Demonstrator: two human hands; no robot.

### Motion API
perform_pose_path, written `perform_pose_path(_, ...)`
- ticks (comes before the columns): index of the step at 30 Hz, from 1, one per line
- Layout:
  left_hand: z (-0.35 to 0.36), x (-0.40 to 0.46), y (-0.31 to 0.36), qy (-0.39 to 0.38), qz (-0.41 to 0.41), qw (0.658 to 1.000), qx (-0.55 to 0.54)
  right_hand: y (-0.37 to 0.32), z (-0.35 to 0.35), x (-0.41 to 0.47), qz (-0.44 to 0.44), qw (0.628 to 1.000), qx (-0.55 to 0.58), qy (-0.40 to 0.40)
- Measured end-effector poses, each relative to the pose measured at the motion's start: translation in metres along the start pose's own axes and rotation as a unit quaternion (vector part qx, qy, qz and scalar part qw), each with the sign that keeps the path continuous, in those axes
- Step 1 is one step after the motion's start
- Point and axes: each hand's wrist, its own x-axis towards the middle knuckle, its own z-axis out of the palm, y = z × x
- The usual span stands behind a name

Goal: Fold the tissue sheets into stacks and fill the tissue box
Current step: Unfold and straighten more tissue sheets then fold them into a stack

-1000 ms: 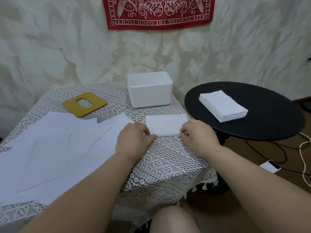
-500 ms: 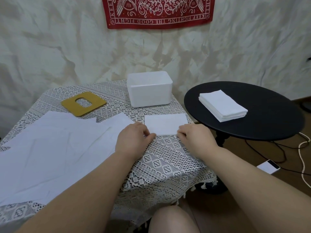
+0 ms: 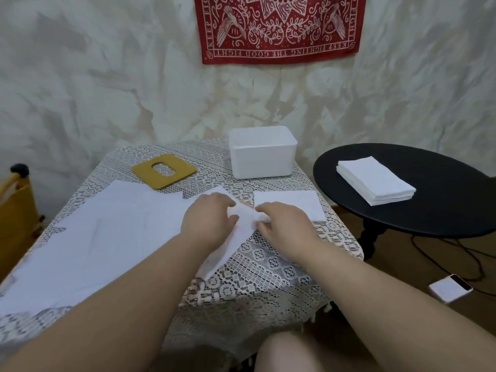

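A pile of unfolded white tissue sheets (image 3: 107, 237) covers the left of the lace-covered table (image 3: 268, 277). My left hand (image 3: 208, 224) and my right hand (image 3: 284, 224) both pinch the right corner of the top sheet (image 3: 243, 220), which is bunched between them. A small folded tissue (image 3: 291, 204) lies flat just right of my hands. The open white tissue box (image 3: 261, 153) stands at the back of the table. Its yellow lid (image 3: 163, 171) with an oval slot lies to the box's left.
A round black side table (image 3: 442, 216) stands to the right with a stack of folded tissues (image 3: 375, 187) on it. A white phone (image 3: 451, 288) and cables lie on the floor. A yellow chair (image 3: 16, 218) is at the far left. My knee (image 3: 290, 353) is below the table edge.
Both hands left the folded tissue and moved left to the sheet pile, where they now pinch the corner of the top sheet. The camera view shifted left.
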Motion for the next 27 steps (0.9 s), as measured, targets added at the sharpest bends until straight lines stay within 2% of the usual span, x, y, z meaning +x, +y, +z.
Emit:
perform_pose_path(2,-0.002,-0.01,-0.028,0.038,-0.064,0.997,0.021,-0.018,0.007,0.008,-0.009,1.0,0.028,0.0)
perform_pose_path(6,-0.01,-0.022,-0.064,0.044,-0.17,0.984,-0.016,-0.052,0.026,0.024,-0.014,0.997,0.074,-0.014)
perform_pose_path(12,-0.006,-0.023,-0.078,0.07,-0.202,0.976,-0.033,-0.077,0.05,0.038,0.013,0.991,0.13,-0.002)
perform_pose_path(18,-0.001,-0.015,-0.08,0.09,-0.241,0.964,-0.071,-0.069,0.056,0.045,0.041,0.993,0.11,0.003)
perform_pose_path(23,-0.006,-0.01,-0.081,0.094,-0.284,0.94,-0.163,-0.07,0.054,0.042,0.02,0.995,0.102,-0.007)
perform_pose_path(27,-0.008,-0.014,-0.079,0.076,-0.275,0.941,-0.182,-0.07,0.045,0.035,-0.02,0.996,0.09,0.004)
